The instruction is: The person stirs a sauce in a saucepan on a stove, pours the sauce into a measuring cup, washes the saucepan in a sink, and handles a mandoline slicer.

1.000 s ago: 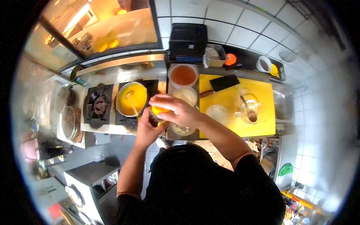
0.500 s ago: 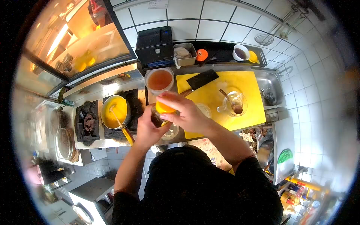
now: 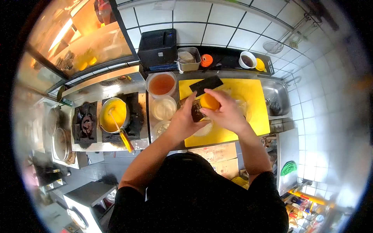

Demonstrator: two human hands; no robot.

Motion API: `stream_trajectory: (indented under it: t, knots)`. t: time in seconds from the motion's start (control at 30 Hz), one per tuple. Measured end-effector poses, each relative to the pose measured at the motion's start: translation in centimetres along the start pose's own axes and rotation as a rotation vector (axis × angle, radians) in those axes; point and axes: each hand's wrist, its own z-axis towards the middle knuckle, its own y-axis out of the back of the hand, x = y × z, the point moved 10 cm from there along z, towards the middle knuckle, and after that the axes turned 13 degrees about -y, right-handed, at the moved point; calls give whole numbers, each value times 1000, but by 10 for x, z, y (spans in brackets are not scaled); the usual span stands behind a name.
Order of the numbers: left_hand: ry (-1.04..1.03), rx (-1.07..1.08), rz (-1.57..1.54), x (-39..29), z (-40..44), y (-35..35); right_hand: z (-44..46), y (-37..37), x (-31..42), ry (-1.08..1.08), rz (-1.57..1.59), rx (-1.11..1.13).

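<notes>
Above the yellow cutting board point(image 3: 252, 124), my left hand point(image 3: 182, 123) is wrapped round a jar point(image 3: 197, 112) with dark contents. My right hand point(image 3: 230, 113) grips an orange-yellow lid point(image 3: 210, 102) at the jar's end. Whether the lid is still seated on the jar, I cannot tell. Just beyond my hands lies a cleaver point(image 3: 206, 84) with a dark blade, its handle partly hidden. A clear bowl point(image 3: 204, 129) shows in part under my hands. Behind my right hand, a glass jug point(image 3: 244, 105) is mostly covered.
Left of the board stand a tub of reddish-brown liquid point(image 3: 162, 84) and a tub with pale contents point(image 3: 164, 108). On the stove, a pot point(image 3: 102, 123) of yellow liquid holds a yellow-handled utensil point(image 3: 126, 140), its handle jutting over the front edge. A sink point(image 3: 278, 99) is at right.
Both hands have moved right with the jar and lid, from beside the tubs to over the cutting board. The pale tub is now uncovered, while the glass jug is mostly hidden.
</notes>
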Motion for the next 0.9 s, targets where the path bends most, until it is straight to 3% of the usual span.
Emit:
stream_trajectory:
  t: [0.17,0.23,0.37,0.47,0.5,0.67,0.73,0.8,0.83,0.87,0.9]
  knots:
    - [-66,-89,88,9,-9,25,32,42,-13,7,-175,-210]
    - [32,-182,-3,4,-33,61,59,65,-24,0,-265,-316]
    - [146,-382,200,26,-133,127,129,96,-54,56,-471,-530]
    - [381,-561,170,39,-222,160,196,88,-99,-110,-498,-441]
    - [366,-546,315,31,-243,170,212,81,-110,-117,-516,-425]
    - [606,-676,462,41,-364,188,282,26,-146,-115,-572,-259]
    - [655,-626,549,41,-386,191,301,5,-157,-187,-540,-106]
    - [747,-519,711,51,-389,193,304,-6,-156,1,-578,-259]
    - [734,-458,766,51,-381,193,300,-10,-153,-124,-579,-151]
    - [710,-393,812,55,-371,192,301,-8,-165,-184,-533,-211]
    - [675,-320,856,62,-362,192,303,-10,-165,-108,-566,-288]
